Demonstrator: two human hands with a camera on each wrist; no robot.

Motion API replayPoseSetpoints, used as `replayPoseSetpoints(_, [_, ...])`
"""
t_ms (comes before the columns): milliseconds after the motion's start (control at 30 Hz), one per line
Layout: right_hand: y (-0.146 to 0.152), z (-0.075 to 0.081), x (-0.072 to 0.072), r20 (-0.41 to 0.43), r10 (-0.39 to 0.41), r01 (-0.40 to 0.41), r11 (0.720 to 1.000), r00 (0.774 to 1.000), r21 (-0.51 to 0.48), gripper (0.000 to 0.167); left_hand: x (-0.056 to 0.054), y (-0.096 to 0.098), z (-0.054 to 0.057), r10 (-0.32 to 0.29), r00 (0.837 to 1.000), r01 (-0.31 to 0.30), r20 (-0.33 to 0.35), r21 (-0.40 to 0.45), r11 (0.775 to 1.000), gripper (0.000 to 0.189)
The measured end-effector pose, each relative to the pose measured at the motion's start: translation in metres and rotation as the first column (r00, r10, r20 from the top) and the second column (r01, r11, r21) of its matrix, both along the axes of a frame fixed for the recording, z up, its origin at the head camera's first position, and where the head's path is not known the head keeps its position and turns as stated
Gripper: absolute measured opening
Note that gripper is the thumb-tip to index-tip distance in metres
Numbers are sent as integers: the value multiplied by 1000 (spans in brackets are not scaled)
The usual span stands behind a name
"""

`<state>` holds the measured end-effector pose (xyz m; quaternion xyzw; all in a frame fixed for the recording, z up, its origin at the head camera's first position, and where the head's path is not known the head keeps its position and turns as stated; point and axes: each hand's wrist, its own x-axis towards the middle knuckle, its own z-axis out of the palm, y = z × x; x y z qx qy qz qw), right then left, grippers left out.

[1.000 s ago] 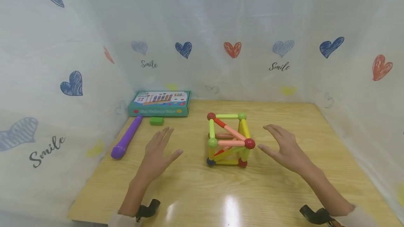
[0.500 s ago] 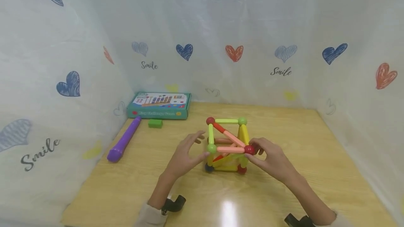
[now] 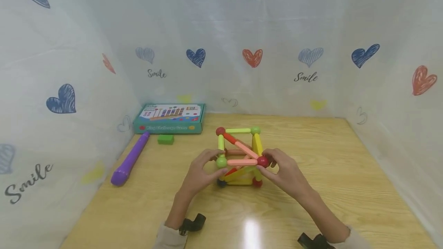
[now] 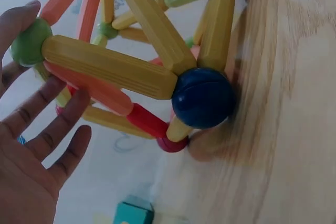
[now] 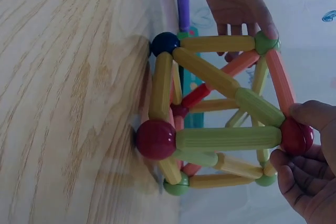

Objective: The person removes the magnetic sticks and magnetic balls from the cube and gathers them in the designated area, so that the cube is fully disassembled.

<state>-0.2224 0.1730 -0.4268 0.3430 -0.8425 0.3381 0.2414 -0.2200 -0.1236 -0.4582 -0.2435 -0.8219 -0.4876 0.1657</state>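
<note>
A cube frame of coloured sticks and balls (image 3: 242, 162) stands on the wooden table, with diagonal sticks across its faces. At its near upper left corner my left hand (image 3: 200, 172) holds the green ball (image 4: 31, 42) between thumb and finger; the left wrist view shows the other fingers spread beside the sticks. The right hand (image 3: 287, 174) pinches the red ball (image 5: 297, 136) at the near upper right corner. Down at the tabletop are a dark blue ball (image 4: 203, 98) and a red ball (image 5: 156, 139). Part of the cube's far side is hidden behind nearer sticks.
A green-edged game box (image 3: 169, 128) lies at the table's back left. In front of it are a small green block (image 3: 165, 139) and a purple microphone-shaped toy (image 3: 129, 160). A heart-printed sheet (image 3: 228, 76) hangs around the table's back and sides.
Both hands have come inward from either side of the cube. The right reached its red ball first; the left has since taken hold of the green ball. The view has shifted slightly.
</note>
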Motion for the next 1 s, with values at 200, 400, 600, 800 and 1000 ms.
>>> replayPoseSetpoints(200, [-17,-1,-3,-14,-8,7,1000,1000,-28,37,-1,-11,-6,25,997,-21,-68,54,998,51])
replayPoseSetpoints(400, [-36,0,-4,30,-6,8,998,1000,-61,34,-2,-23,-9,76,994,-70,-78,73,995,55])
replayPoseSetpoints(600, [-52,-1,-4,30,-18,20,997,999,-70,35,1,-26,-5,140,983,-132,-118,76,988,54])
replayPoseSetpoints(800, [-65,-2,-4,35,-39,41,997,999,-65,35,11,-26,15,173,969,-159,-175,96,983,48])
replayPoseSetpoints(1000, [-75,-1,-8,73,-36,42,995,997,-91,28,13,-30,17,181,968,-161,-175,122,979,47])
